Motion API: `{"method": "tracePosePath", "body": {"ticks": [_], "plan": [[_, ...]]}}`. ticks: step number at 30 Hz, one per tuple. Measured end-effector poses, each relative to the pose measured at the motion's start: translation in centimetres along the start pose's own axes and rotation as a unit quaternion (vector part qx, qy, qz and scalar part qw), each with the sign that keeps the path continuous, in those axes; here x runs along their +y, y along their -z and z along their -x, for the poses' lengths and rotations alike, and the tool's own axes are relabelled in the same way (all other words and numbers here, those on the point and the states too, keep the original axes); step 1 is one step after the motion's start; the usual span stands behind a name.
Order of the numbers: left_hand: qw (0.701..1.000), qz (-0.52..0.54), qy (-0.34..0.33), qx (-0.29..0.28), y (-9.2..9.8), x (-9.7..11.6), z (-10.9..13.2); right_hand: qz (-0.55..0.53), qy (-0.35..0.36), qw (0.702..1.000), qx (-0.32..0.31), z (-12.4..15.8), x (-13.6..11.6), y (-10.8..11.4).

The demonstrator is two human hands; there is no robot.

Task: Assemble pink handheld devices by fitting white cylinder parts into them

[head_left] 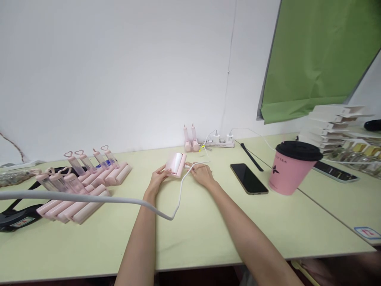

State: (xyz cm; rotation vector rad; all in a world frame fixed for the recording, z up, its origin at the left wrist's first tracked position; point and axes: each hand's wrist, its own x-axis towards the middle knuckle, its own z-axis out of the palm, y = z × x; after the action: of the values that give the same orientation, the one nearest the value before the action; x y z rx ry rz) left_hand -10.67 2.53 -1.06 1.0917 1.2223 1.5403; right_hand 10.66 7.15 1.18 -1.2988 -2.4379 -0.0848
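Note:
A pink, glossy rounded device is gripped at its left side by my left hand, just above the table. To its right, my right hand has its fingers closed round the end of a white cable, close to the device's right edge. Whether the cable's tip touches the device is too small to tell. The cable loops down in front of the device and runs off to the left.
Several pink devices with clear tubes lie at the left beside a black strap. A power strip and two upright pink devices stand by the wall. Rightward are a phone, a pink cup and stacked white trays.

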Motion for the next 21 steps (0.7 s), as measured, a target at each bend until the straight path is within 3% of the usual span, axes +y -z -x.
{"method": "tracePosePath", "body": {"ticks": [3, 9, 14, 21], "plan": [[1.000, 0.004, 0.003, 0.003, 0.2, -0.1, 0.0, 0.008, 0.043, 0.999, 0.020, 0.2, -0.8, 0.6], [0.997, -0.031, -0.006, 0.073, -0.1, 0.0, 0.0, 0.051, 0.082, 0.995, 0.009, 0.6, -2.3, 1.4], [0.989, -0.088, -0.092, 0.075, -1.1, 0.3, -0.2, 0.082, 0.082, 0.993, 0.025, 0.9, -2.0, 0.9], [0.985, -0.110, -0.116, 0.068, -1.4, -0.8, -0.6, 0.079, 0.102, 0.988, 0.080, 0.7, -1.6, -0.1]]}}
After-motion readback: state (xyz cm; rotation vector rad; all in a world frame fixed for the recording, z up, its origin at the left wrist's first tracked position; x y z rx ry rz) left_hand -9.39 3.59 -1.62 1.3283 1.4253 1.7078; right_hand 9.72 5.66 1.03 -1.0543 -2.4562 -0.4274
